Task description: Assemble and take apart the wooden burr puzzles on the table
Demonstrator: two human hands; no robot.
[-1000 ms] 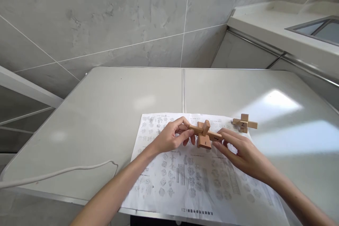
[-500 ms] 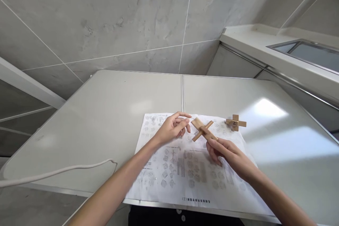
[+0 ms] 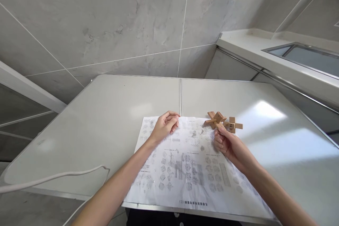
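Between the fingertips of my right hand (image 3: 225, 143) is a wooden assembly of crossed sticks (image 3: 215, 120), tilted above the top right part of the printed sheet (image 3: 190, 194). Just right of it sits a second wooden cross-shaped block (image 3: 232, 125) with a dark mark like a Z, partly overlapped by the held one in this view. My left hand (image 3: 166, 124) is over the sheet's upper left part, its fingers curled together; whatever they may hold is hidden. Small diagrams and text cover the sheet.
The sheet lies at the near edge of a white folding table (image 3: 119, 106) with a centre seam. A white cable (image 3: 66, 174) crosses the table's left corner. Beyond are a grey wall (image 3: 111, 24) and, at right, a white ledge (image 3: 243, 42).
My right hand has carried the wooden assembly right and slightly up, turning it, close to the marked block. My left hand has moved a little left, its fingers now more curled.
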